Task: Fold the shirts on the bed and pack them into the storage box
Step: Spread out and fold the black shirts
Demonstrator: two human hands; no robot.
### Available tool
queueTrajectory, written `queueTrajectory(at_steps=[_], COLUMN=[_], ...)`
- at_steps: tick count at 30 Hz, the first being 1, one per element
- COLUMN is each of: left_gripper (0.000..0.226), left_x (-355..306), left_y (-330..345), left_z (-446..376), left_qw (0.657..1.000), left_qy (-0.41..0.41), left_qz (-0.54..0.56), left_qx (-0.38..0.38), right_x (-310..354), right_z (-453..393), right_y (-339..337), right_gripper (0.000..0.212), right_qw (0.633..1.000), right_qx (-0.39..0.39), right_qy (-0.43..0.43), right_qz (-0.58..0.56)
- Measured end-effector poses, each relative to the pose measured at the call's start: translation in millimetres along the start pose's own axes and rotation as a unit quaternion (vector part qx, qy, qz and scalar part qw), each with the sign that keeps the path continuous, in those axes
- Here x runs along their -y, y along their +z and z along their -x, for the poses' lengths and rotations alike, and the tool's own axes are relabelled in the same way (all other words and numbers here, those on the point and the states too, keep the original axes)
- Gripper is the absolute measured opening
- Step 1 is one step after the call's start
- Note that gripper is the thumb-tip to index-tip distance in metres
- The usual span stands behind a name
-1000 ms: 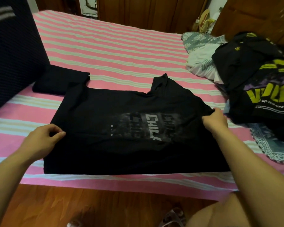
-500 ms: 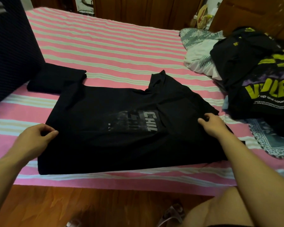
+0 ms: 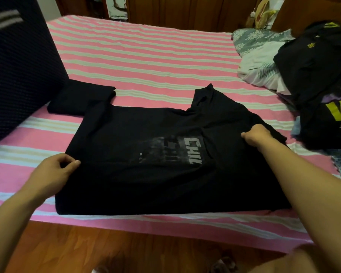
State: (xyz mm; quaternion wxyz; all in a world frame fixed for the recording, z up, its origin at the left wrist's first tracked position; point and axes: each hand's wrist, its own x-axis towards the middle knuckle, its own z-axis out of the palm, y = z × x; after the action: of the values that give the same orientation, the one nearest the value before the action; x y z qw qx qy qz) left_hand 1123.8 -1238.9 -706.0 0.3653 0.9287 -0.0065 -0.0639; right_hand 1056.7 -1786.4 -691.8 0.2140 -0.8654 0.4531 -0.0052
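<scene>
A black T-shirt (image 3: 156,154) with a grey printed graphic lies spread on the pink-and-white striped bed sheet (image 3: 146,56), at the near edge of the bed, at six o'clock from the sheet's centre. The left hand (image 3: 53,172) pinches the shirt's edge at nine o'clock between thumb and curled fingers. The right hand (image 3: 256,135) grips a fold of cloth at the shirt's three o'clock side, fingers curled under it. A folded black garment (image 3: 81,99) lies at ten o'clock, touching the shirt's corner. A dark fabric storage box (image 3: 14,66) stands just beyond it. A pile of unfolded shirts (image 3: 319,75) lies at two o'clock.
</scene>
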Motion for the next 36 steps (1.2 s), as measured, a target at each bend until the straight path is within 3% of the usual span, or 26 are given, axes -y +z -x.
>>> queueTrajectory(at_steps=[4,6,9,12,17,20,23,25,28,33,36], left_gripper=[0.022,0.020,0.015,0.018,0.041,0.046,0.049,0.050,0.052,0.030,0.035], left_x=[-6,-14,-16,-9,-6,-1,15,37,64,40,29], left_y=[-9,-10,-2,5,-2,-7,-6,4,20,24,27], left_z=[-5,-16,-35,-42,-33,-27,-27,-38,-56,-21,3], left_qw=[0.999,0.996,0.993,0.992,0.994,0.990,0.985,0.982,0.978,0.971,0.955], left_qy=[0.006,0.006,-0.011,-0.018,-0.051,-0.088,-0.120,-0.121,-0.138,-0.172,-0.224], left_qz=[-0.004,0.004,-0.004,-0.014,0.072,0.087,0.049,0.042,0.054,0.077,0.137], left_qx=[-0.052,-0.094,-0.119,-0.124,-0.057,-0.066,-0.117,-0.137,-0.149,-0.147,-0.134], right_x=[17,31,48,39,1,-48,-92,-113,-131,-153,-158], right_z=[-15,-31,-54,-55,-18,9,18,29,45,63,62], right_y=[-12,-20,-6,20,2,-12,-14,-21,-25,-30,-35], right_gripper=[0.032,0.030,0.034,0.058,0.056,0.053,0.057,0.055,0.041,0.022,0.024], right_qw=[0.981,0.968,0.978,0.994,0.975,0.975,0.981,0.987,0.994,0.988,0.991], right_qx=[-0.166,-0.200,-0.142,-0.039,-0.100,-0.096,-0.040,-0.023,-0.064,-0.146,-0.110], right_qy=[-0.075,-0.117,-0.137,-0.091,-0.167,-0.125,-0.044,-0.004,-0.012,-0.014,-0.033], right_qz=[-0.072,-0.094,-0.074,0.040,0.109,0.158,0.183,0.156,0.088,-0.041,-0.071])
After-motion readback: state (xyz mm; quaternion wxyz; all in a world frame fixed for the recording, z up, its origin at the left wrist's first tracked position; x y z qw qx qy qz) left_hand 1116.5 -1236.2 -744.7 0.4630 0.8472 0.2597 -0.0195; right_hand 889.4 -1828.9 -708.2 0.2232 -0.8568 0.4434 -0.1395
